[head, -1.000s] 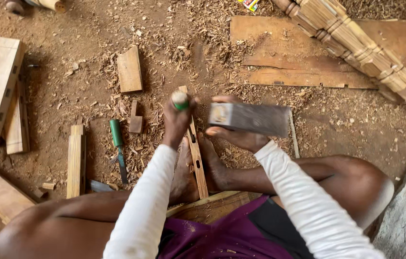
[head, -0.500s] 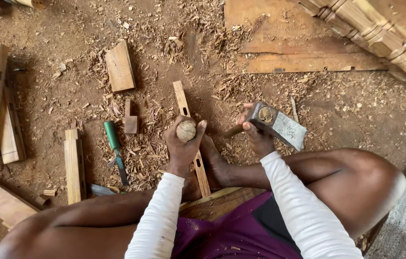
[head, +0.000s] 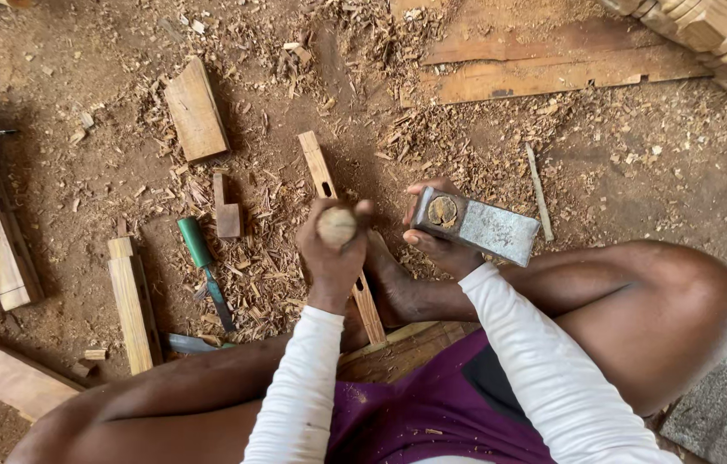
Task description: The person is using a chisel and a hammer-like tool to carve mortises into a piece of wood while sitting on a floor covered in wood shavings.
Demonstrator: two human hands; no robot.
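We note a dirt floor (head: 638, 172) littered with shavings; left hand (head: 333, 258) grips a chisel (head: 337, 226), right hand (head: 441, 245) clasps a hammer (head: 477, 226).

No packages, labels, signs or screens in view. Closest thing to a marking is a round, dull yellowish patch on the end face of the grey metal hammer head (head: 477, 226), possibly a stamp or just wear; too blurred to tell.
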